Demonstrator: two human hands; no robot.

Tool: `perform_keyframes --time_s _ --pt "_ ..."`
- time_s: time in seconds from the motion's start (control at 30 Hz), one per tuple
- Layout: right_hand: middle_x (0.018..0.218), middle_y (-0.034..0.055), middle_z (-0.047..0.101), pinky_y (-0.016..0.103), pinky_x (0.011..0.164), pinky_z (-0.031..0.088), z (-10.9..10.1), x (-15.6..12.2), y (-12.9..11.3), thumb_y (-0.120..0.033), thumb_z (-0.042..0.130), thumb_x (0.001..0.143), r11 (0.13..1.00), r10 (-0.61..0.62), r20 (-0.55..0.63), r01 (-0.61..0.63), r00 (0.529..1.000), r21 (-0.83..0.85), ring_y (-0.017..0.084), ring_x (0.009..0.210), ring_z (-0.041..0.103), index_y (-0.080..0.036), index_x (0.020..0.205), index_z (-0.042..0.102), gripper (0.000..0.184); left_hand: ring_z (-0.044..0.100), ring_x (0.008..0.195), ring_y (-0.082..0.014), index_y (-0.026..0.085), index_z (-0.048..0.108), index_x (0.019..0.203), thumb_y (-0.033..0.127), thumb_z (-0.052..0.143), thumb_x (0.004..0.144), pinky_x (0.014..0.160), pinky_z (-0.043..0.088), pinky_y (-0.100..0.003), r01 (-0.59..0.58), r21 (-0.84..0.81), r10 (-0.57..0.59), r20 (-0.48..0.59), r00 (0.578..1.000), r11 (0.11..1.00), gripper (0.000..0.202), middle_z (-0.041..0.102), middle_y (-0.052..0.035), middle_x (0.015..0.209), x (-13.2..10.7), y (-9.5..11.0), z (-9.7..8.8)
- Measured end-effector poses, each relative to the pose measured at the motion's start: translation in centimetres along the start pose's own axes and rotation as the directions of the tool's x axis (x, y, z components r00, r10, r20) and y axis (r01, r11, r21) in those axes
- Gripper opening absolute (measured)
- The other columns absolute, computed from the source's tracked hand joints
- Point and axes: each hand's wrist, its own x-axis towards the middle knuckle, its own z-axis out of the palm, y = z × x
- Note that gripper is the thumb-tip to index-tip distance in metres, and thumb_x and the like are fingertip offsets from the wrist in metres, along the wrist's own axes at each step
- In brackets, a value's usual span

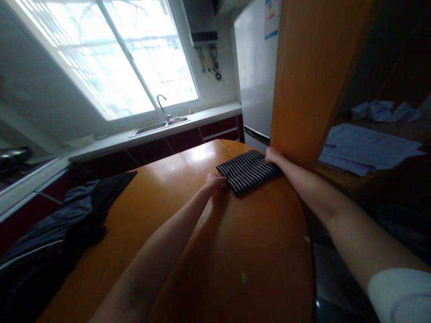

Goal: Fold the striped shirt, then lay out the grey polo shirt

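Note:
A folded black cloth with white stripes (247,170) lies on the wooden table (175,188), near its far right end. My left hand (215,183) grips the cloth's left edge, fingers closed on it. At the cloth's far right corner my right hand (273,156) is closed on the fabric; its fingertips are partly hidden. The cloth is a flat rectangle of several layers, and whether it is a garment or a plain piece of fabric I cannot tell.
Dark clothing (67,224) hangs over the table's left edge. Beyond stand a counter with a sink (161,127) and a fridge (256,72). A wooden panel (303,80) rises by the table's right end, with papers (367,146) on a shelf beside it.

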Motion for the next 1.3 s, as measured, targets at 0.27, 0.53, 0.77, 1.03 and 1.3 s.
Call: perform_keyframes --time_s 0.27,0.53,0.77,1.03,1.3 --pt "0.121 0.0314 0.064 0.044 0.101 0.045 0.5 1.2 -1.7 -0.034 0.061 0.094 0.994 0.073 -0.056 -0.078 0.996 -0.08 0.035 0.122 0.059 -0.002 0.118 0.069 0.041 0.061 0.044 -0.0115 0.011 0.06 0.066 0.002 0.075 0.075 0.051 0.057 -0.021 -0.008 -0.054 0.008 0.0 1.0 0.999 0.02 0.06 -0.0008 0.051 2.4 0.2 1.7" --pt "0.163 0.0205 0.027 0.059 0.118 0.013 5.6 -5.9 -7.8 -0.05 0.029 0.103 0.998 -0.063 -0.01 0.063 0.998 -0.026 0.034 0.152 0.016 -0.014 0.149 0.044 0.06 0.063 0.047 -0.0128 0.012 0.06 0.067 0.027 0.065 0.089 0.052 0.056 -0.023 -0.121 -0.139 0.118 -0.033 0.992 0.983 0.027 0.064 -0.0047 0.058 0.7 -2.1 0.5" --pt "0.166 0.0211 0.018 0.056 0.119 -0.004 9.0 -15.7 -13.8 -0.057 0.031 0.101 0.908 -0.413 0.108 0.399 0.904 0.13 0.035 0.154 0.007 -0.01 0.154 0.037 0.072 0.052 0.043 -0.0089 0.015 0.062 0.073 0.049 0.055 0.089 0.044 0.041 -0.019 -0.403 -0.1 0.383 -0.174 0.907 0.91 0.038 0.059 0.0017 0.058 -3.8 -5.5 -4.6" --pt "0.164 0.0159 0.026 0.051 0.122 0.01 10.4 -22.9 -18.3 -0.047 0.039 0.1 0.795 -0.602 0.127 0.575 0.789 0.195 0.029 0.153 0.017 -0.016 0.149 0.047 0.058 0.047 0.042 -0.0103 0.017 0.06 0.069 0.057 0.053 0.086 0.041 0.035 -0.02 -0.479 0.054 0.48 -0.182 0.858 0.876 0.044 0.055 0.0023 0.054 -11.1 -11.2 -14.1" --pt "0.16 0.019 0.035 0.046 0.121 0.017 10.5 -22.6 -18.4 -0.04 0.042 0.1 0.774 -0.629 0.106 0.607 0.77 0.18 0.028 0.151 0.026 -0.012 0.143 0.053 0.053 0.047 0.041 -0.0109 0.018 0.059 0.07 0.061 0.054 0.084 0.04 0.035 -0.021 -0.448 0.018 0.442 -0.207 0.873 0.894 0.046 0.055 0.0023 0.054 -14.7 -13.2 -17.4"
